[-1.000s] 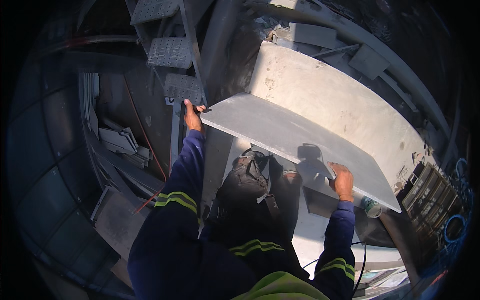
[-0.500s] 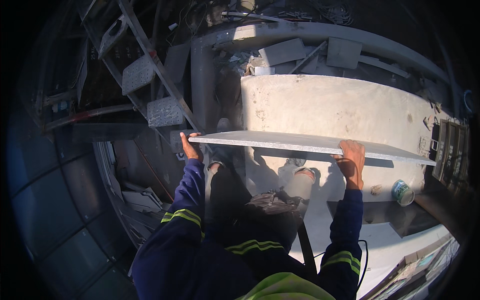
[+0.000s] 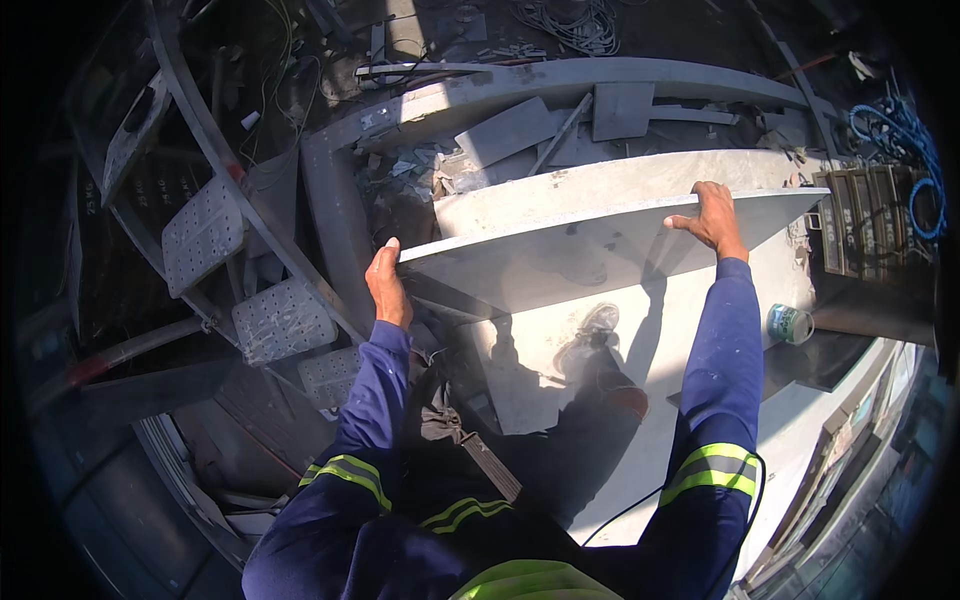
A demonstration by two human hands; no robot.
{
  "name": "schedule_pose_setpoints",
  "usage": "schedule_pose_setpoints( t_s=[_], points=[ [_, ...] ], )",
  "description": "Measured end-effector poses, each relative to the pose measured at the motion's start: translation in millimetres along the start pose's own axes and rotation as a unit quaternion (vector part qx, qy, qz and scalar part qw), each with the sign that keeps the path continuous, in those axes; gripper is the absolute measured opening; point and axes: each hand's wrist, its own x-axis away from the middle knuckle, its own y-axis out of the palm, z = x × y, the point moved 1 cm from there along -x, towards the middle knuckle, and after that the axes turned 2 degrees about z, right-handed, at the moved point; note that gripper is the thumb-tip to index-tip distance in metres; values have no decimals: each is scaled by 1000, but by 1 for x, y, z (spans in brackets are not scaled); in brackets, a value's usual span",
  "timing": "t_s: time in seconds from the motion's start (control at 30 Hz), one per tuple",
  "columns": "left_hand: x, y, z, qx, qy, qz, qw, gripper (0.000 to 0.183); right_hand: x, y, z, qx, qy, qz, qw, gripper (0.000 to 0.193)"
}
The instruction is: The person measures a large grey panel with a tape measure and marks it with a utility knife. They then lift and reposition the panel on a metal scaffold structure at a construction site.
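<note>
While both arms in blue sleeves with reflective bands reach forward, the left hand (image 3: 387, 290) clasps the near left corner of a large pale slab (image 3: 590, 250), fingers curled over its edge. Right hand (image 3: 712, 218): clasps the slab's far right edge, fingers over the top. Slab: held up off the ground between the two hands, tilted, above a pale flat surface (image 3: 700, 420) where a dusty shoe (image 3: 590, 335) stands in the person's shadow. Small green-and-white can (image 3: 790, 324): on its side, right of the slab. Perforated metal steps (image 3: 280, 320): left, below the slab. Grey offcuts (image 3: 510, 130): beyond, along a curved beam. Blue hose coil (image 3: 900, 130): far right.
</note>
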Motion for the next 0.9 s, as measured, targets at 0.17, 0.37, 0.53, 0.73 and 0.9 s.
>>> schedule_pose_setpoints(
  t_s=[0.17,0.37,0.53,0.73,0.9],
  points=[
    [-24,3,13,8,16,19,1000,23,-25,11,-26,9,27,-32,999,101],
    [-90,13,3,16,-42,40,998,28,-72,39,-45,-22,-7,25,999,103],
    [-158,43,-9,-14,-77,53,996,35,-121,84,-49,-27,16,54,998,114],
    [-252,72,-40,-105,-124,87,983,53,-54,136,-103,-64,-18,-32,997,76],
    [-366,82,-113,-116,-171,98,973,66,114,223,-31,-214,64,-241,944,67]
  ],
)
